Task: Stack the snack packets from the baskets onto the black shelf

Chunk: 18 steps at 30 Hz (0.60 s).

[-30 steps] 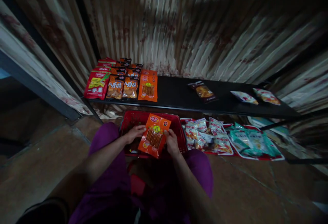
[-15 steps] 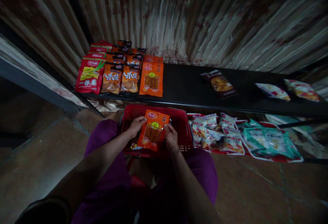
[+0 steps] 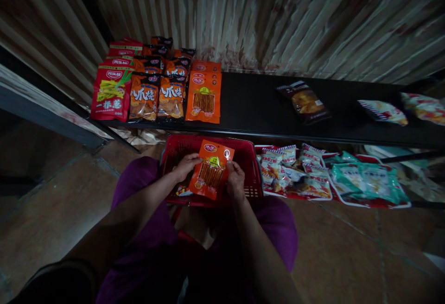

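Note:
An orange snack packet [image 3: 211, 170] with a clear window onto brown sticks is held above the red basket [image 3: 255, 155] between my knees. My left hand [image 3: 187, 166] pinches its left edge, and my right hand [image 3: 236, 179] grips its right edge, both with fingers closed. Beneath the packet, a bit of yellow and white wrapping shows inside the basket; the rest of the inside is mostly hidden. Matching orange packets [image 3: 204, 95] stand in a row on the black shelf [image 3: 248, 104] just beyond the basket.
Left of those stand orange-and-black bags [image 3: 143, 98] and red packets [image 3: 110, 93]. A brown packet [image 3: 306, 102] and two white packets lie farther right on the shelf. Baskets of white snack bags [image 3: 278, 165] and green bags [image 3: 368, 181] sit to my right. Corrugated panelling [image 3: 243, 21] backs the shelf.
The view has shifted slightly, and the shelf appears closer. Both hands keep hold of the orange packet, which has turned a little and sits slightly farther right.

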Each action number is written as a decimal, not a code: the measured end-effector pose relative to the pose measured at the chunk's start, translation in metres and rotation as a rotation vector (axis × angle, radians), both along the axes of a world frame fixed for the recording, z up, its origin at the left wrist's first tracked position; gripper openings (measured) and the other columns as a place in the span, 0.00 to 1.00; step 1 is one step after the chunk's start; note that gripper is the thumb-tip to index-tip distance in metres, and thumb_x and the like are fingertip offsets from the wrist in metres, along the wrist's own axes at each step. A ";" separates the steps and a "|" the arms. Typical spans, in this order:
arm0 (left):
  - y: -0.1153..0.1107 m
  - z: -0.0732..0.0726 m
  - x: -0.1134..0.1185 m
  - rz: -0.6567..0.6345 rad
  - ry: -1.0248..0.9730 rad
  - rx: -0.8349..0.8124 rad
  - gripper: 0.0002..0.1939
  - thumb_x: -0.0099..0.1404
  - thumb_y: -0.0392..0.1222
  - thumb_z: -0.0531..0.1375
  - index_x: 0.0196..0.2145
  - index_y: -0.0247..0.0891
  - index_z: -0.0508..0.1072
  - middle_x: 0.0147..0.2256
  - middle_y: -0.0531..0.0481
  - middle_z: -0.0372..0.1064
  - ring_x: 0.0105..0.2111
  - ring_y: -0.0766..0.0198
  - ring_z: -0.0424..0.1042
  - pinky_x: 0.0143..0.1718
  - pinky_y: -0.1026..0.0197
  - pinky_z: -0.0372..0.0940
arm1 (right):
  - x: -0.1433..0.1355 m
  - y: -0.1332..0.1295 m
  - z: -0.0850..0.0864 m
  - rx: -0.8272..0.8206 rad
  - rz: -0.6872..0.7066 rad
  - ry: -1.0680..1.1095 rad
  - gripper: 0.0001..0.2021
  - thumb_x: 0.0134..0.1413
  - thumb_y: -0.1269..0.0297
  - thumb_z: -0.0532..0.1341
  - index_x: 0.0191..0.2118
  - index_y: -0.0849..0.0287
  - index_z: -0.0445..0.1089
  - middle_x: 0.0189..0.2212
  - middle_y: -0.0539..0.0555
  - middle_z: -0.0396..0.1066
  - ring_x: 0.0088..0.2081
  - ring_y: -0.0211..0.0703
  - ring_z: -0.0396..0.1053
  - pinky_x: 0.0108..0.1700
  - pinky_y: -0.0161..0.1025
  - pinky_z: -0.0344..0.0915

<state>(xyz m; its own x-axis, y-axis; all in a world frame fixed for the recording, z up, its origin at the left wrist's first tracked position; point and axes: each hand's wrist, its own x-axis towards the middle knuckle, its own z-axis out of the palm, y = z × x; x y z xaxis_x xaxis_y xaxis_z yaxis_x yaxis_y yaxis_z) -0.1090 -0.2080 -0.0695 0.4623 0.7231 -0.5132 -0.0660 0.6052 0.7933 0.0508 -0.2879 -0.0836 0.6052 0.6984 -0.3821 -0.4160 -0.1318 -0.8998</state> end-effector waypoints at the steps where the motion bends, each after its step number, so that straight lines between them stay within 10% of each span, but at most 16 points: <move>1: -0.001 0.000 0.000 -0.013 0.006 0.000 0.13 0.46 0.44 0.67 0.30 0.35 0.75 0.26 0.52 0.73 0.25 0.67 0.69 0.28 0.66 0.59 | 0.001 0.000 -0.001 -0.008 -0.011 0.008 0.15 0.38 0.52 0.68 0.28 0.57 0.70 0.21 0.45 0.71 0.21 0.35 0.64 0.27 0.34 0.63; 18: 0.001 -0.009 0.000 0.095 0.018 -0.048 0.18 0.46 0.46 0.69 0.35 0.35 0.77 0.30 0.48 0.76 0.27 0.64 0.71 0.33 0.63 0.63 | 0.001 0.003 -0.010 -0.034 0.062 0.117 0.14 0.36 0.54 0.69 0.28 0.57 0.71 0.23 0.48 0.74 0.24 0.38 0.70 0.28 0.35 0.67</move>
<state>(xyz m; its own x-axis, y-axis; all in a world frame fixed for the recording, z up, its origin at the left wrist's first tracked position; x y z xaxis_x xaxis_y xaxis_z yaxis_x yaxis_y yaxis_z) -0.1086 -0.2066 -0.0787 0.3830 0.7377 -0.5560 -0.1113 0.6344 0.7650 0.0517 -0.2853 -0.0933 0.5114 0.7185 -0.4715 -0.5080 -0.1899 -0.8402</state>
